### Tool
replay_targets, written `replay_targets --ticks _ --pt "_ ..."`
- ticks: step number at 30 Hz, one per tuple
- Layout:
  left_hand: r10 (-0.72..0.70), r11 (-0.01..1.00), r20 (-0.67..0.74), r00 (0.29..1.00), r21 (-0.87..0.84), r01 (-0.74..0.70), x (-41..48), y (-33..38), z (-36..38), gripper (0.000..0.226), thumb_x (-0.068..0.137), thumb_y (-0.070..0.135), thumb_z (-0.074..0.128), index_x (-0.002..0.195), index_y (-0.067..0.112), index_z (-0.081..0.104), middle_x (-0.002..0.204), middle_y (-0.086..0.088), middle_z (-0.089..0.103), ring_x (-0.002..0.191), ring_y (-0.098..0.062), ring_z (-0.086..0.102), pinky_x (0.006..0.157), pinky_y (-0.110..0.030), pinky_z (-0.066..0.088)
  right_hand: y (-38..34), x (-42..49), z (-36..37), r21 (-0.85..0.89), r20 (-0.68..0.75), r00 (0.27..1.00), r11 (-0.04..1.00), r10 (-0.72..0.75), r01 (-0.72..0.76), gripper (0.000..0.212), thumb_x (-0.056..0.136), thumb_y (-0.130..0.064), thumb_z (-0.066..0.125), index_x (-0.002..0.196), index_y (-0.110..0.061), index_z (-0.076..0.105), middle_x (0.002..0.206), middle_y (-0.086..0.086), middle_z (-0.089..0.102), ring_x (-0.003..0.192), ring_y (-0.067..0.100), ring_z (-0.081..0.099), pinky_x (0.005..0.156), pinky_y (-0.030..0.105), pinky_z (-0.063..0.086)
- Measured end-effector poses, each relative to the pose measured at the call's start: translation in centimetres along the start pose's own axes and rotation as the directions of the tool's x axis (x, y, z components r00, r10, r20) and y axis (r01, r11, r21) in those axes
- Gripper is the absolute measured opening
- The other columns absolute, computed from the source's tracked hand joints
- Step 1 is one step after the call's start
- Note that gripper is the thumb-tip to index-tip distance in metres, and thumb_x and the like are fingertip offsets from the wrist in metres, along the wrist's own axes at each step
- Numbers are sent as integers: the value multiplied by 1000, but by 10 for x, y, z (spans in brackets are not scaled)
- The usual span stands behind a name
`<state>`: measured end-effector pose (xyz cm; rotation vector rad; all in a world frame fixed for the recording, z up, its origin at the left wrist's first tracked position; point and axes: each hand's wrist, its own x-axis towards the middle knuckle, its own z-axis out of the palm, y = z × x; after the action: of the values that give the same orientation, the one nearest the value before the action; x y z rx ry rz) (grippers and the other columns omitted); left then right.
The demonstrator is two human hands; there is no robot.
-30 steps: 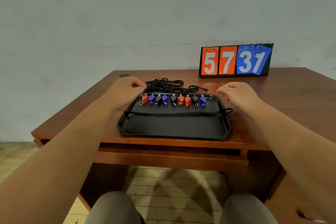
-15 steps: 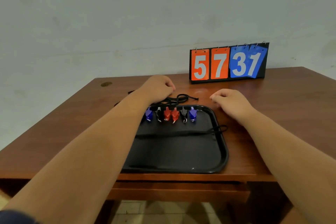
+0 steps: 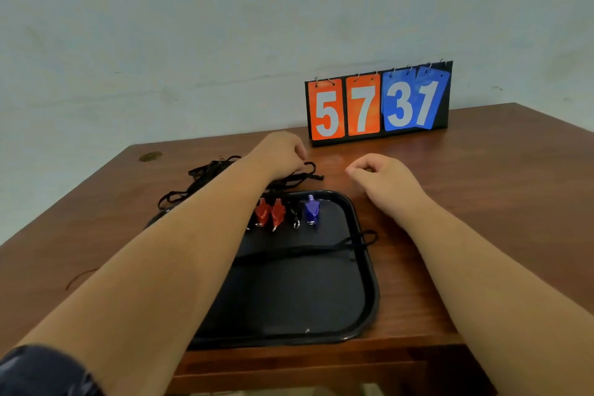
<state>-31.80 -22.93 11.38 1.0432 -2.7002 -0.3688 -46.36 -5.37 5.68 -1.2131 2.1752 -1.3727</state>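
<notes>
Black cords (image 3: 205, 175) left-to-right behind tray (image 3: 372, 283)

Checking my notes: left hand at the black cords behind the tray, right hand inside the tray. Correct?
Not quite: the head view shows the right hand outside the tray, over the table past its far right corner. The left hand is at the black cords behind the tray, as noted.
</notes>
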Motion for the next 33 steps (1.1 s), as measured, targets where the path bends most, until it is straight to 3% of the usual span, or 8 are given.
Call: replay_targets --ticks 4,8,11,15,20,23,28,33 --pt "99 980 -15 995 -169 -100 -3 15 -7 17 97 17 70 109 28 77 105 13 71 98 -4 66 89 -25 54 -1 0 1 15 8 999 999 -45 45 47 98 -51 72 142 -38 62 126 -18 64 115 3 60 95 29 50" --pt "149 963 -52 987 -221 -157 -9 32 -13 18 98 17 69 107 31 77 103 16 69 95 -2 64 86 -21 50 -2 -1 0 115 71 995 992 -66 58 64 97 -58 71 155 -38 53 137 -23 65 129 2 56 109 33 44" --pt "158 954 -75 985 -247 -172 -11 39 -15 20 96 17 71 105 34 76 105 16 71 98 -4 67 88 -22 53 -4 -4 1 230 110 989 971 -95 68 52 100 -53 71 149 -38 62 127 -26 70 124 -4 60 107 28 44" --pt "165 938 -101 981 -292 -188 -16 44 -15 19 95 18 72 109 30 78 103 13 74 96 -5 70 77 -15 50 -7 -6 1 255 113 988 964 -100 69 29 102 -46 70 129 -37 75 116 -22 74 110 -5 63 88 18 43" --pt "171 916 -134 976 -344 -208 -20 48 -15 16 96 19 74 111 27 78 98 10 75 87 -5 71 66 -9 52 -7 -5 0 318 91 992 946 -92 58 15 103 -45 69 111 -38 79 106 -17 78 105 6 68 80 24 44" --pt "164 900 -142 976 -383 -207 -21 49 -16 17 96 18 76 112 25 77 98 8 75 87 -5 71 63 -4 51 -10 -6 0 361 104 991 931 -88 45 16 101 -47 70 113 -40 78 108 -15 77 106 11 69 81 27 46" --pt "174 893 -119 978 -399 -208 -21 53 -18 22 93 19 81 114 24 76 102 4 75 93 -11 73 76 -23 63 -10 -5 1 412 74 996 911 -58 23 14 98 -51 73 105 -41 82 107 -6 80 106 21 71 88 33 51" --pt "115 901 -95 989 -409 -144 -16 47 -13 38 94 28 81 130 26 69 117 9 71 107 -8 68 94 -33 60 -8 -2 -1 449 -4 1000 893 29 -24 15 101 -44 73 107 -34 81 99 -12 81 97 16 73 80 33 58"
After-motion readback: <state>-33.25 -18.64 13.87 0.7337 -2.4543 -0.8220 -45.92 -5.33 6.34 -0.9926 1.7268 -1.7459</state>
